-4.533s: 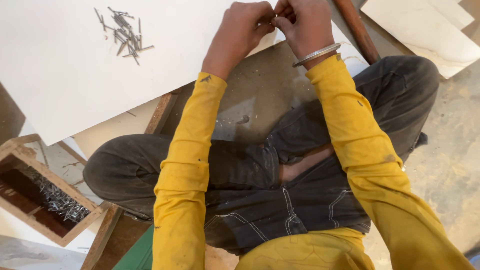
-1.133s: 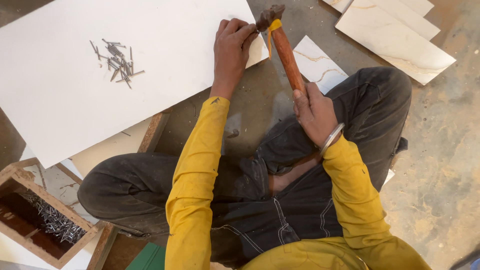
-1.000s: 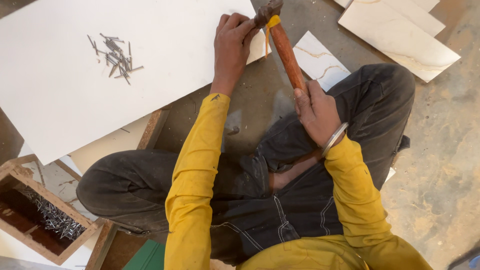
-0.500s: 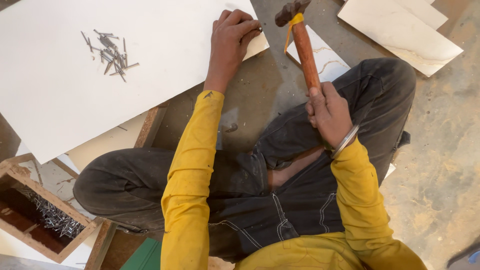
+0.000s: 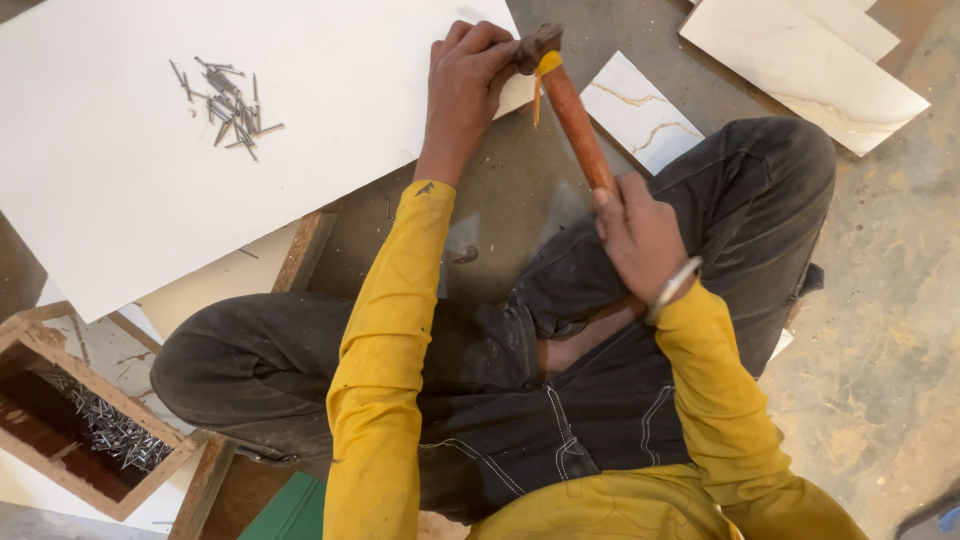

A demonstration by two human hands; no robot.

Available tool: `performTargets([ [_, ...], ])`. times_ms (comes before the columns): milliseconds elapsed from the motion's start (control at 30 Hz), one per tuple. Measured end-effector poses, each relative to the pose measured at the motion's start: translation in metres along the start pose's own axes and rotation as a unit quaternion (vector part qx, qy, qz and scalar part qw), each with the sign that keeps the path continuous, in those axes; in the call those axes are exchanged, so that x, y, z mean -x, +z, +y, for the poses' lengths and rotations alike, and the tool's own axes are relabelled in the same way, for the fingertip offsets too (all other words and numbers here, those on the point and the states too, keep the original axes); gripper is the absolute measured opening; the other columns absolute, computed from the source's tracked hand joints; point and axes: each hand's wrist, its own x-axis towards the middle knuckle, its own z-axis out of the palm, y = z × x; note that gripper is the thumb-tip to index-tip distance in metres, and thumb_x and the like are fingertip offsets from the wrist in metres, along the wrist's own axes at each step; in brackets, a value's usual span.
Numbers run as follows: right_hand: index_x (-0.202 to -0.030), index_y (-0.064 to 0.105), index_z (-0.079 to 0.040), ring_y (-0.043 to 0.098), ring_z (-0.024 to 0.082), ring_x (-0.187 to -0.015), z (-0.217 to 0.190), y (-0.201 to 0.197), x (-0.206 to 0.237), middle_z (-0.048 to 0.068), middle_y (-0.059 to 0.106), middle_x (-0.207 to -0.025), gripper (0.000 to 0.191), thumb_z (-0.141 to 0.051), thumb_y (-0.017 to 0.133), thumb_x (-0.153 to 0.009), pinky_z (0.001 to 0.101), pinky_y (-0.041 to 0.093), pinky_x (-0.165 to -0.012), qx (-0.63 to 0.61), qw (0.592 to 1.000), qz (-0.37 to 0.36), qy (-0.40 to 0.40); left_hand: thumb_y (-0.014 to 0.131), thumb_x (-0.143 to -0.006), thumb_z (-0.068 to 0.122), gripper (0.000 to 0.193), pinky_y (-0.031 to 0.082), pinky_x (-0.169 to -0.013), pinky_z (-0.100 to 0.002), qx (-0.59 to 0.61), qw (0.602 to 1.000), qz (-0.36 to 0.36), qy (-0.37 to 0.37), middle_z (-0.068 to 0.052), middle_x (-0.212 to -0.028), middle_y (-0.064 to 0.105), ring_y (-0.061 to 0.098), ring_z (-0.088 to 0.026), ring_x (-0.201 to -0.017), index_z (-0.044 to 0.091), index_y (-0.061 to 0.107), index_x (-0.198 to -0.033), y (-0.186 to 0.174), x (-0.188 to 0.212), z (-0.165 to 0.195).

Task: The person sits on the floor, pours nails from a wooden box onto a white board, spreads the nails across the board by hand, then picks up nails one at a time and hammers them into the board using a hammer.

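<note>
Near the top centre of the frame, right hand (image 5: 640,235) clenched around hammer (image 5: 568,100) handle, head beside left hand (image 5: 468,75), fingers pinched at white board (image 5: 120,190) edge, loose nails (image 5: 225,100) upper left.

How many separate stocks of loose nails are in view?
2. One small pile of nails lies on the large white board, left of the left hand. The other heap of nails sits in the wooden box at lower left, partly cut off.

A hammer (image 5: 572,108) with a reddish-brown handle and yellow collar lies tilted, head on the white board's (image 5: 330,110) right edge.
</note>
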Motion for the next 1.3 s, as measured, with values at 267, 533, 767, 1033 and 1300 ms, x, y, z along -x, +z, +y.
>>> performTargets([
  [267,-0.109,0.052,0.002,0.065,0.034,-0.064,0.008,0.014,0.002,0.016,0.06,-0.069,0.028,-0.026,0.05,-0.114,0.0401,0.046,-0.055,0.068,0.996,0.048,-0.045,0.076,-0.092,0.015,0.011,0.041,-0.085,-0.037,0.009,1.0,0.005,-0.001,0.005,-0.102,0.068,0.059,-0.02,-0.1,0.012,0.077,-0.103,0.0,0.0,0.0],
  [533,-0.109,0.056,0.0,0.063,0.028,-0.059,0.006,0.001,0.013,0.014,0.061,-0.068,0.033,-0.031,0.044,-0.114,0.0398,0.048,-0.057,-0.043,0.996,0.074,0.002,0.077,-0.092,0.016,0.012,0.04,-0.084,-0.038,0.02,1.0,0.001,-0.001,0.004,-0.101,0.068,0.059,-0.02,-0.1,0.011,0.078,-0.103,0.001,0.002,-0.001],
  [767,-0.106,0.053,0.002,0.064,0.028,-0.062,0.007,0.006,-0.007,0.012,0.062,-0.068,0.03,-0.026,0.049,-0.113,0.0347,0.046,-0.055,0.039,0.998,0.028,-0.036,0.078,-0.091,0.016,0.012,0.041,-0.084,-0.037,0.009,1.0,0.008,-0.002,0.004,-0.1,0.067,0.058,-0.02,-0.099,0.012,0.078,-0.102,0.0,0.0,0.002],
  [1033,-0.108,0.054,0.001,0.061,0.029,-0.054,-0.005,0.003,0.014,0.014,0.058,-0.063,0.031,-0.028,0.045,-0.112,0.0388,0.044,-0.052,-0.042,0.996,0.071,-0.03,0.079,-0.089,0.017,0.011,0.04,-0.083,-0.037,0.026,1.0,-0.002,-0.016,0.004,-0.098,0.067,0.058,-0.02,-0.099,0.012,0.078,-0.099,-0.001,0.0,0.0],
  [1300,-0.105,0.053,0.001,0.064,0.024,-0.06,-0.006,0.0,-0.001,0.01,0.061,-0.068,0.035,-0.032,0.046,-0.115,0.038,0.049,-0.056,0.017,0.998,0.051,-0.019,0.08,-0.088,0.017,0.008,0.039,-0.082,-0.038,0.019,1.0,0.008,0.008,0.004,-0.098,0.067,0.057,-0.022,-0.098,0.013,0.079,-0.095,0.003,-0.002,-0.006],
])
